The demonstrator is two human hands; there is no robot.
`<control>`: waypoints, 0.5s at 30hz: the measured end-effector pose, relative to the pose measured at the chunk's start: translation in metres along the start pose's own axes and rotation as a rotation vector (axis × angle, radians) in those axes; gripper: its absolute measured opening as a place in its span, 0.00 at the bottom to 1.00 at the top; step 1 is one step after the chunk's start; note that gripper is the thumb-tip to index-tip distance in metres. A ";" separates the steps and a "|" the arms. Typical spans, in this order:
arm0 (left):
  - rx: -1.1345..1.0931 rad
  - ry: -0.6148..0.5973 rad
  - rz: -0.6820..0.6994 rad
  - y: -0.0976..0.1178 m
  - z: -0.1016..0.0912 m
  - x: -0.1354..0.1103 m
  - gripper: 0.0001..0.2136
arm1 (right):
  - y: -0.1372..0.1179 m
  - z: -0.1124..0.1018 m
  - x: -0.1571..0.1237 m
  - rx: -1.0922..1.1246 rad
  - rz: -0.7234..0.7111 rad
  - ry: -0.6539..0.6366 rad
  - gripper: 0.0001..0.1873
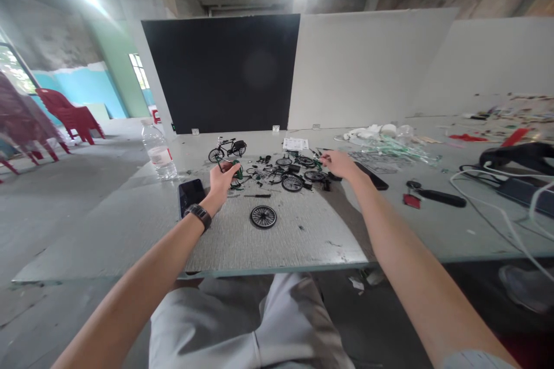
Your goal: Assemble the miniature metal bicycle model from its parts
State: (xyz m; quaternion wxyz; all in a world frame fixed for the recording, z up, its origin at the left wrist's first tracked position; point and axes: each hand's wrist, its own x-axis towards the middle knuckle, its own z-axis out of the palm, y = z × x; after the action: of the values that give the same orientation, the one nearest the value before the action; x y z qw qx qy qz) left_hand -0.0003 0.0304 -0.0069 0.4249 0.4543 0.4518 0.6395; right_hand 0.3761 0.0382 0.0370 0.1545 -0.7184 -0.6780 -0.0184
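Note:
On the left, my left hand (221,180) is closed around a small dark green model bicycle part (238,169), whose exact kind is hidden by the fingers. Just behind it stands an assembled black model bicycle (227,149). My right hand (340,162) reaches to the right side of a pile of loose model bicycle parts (277,173), its fingertips pinched together; what they hold is too small to make out. Several spoked wheels, one of them a black wheel (292,183), lie in the pile. A single spoked wheel (264,217) lies flat, nearer to me.
Beside my left wrist lies a phone (190,195); a water bottle (158,153) stands farther left. Clear plastic bags (389,141), a dark flat case (372,176), a black-handled tool (441,197) and white cables (497,207) lie rightward. A black panel (225,75) rises behind.

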 end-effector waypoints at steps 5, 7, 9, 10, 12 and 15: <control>0.026 -0.012 -0.017 0.001 -0.001 0.000 0.16 | -0.004 0.005 0.000 0.025 -0.047 -0.024 0.10; 0.016 -0.011 -0.008 0.000 -0.001 0.001 0.16 | -0.007 0.007 0.000 0.029 -0.073 -0.028 0.08; 0.008 -0.012 -0.004 -0.001 -0.001 0.002 0.15 | -0.010 0.009 0.000 0.028 -0.092 -0.028 0.07; 0.006 -0.011 -0.004 -0.002 -0.001 0.002 0.15 | -0.012 0.010 0.000 0.027 -0.098 -0.026 0.06; 0.004 -0.009 -0.003 -0.002 -0.001 0.002 0.14 | -0.014 0.011 0.000 0.027 -0.104 -0.019 0.06; 0.003 -0.007 -0.002 -0.002 0.000 0.002 0.14 | -0.016 0.013 0.001 0.018 -0.101 -0.015 0.07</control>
State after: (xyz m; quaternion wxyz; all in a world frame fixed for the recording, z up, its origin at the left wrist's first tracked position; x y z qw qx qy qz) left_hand -0.0007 0.0327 -0.0085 0.4265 0.4569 0.4515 0.6368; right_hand 0.3584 0.0433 0.0281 0.1547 -0.6819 -0.7147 -0.0147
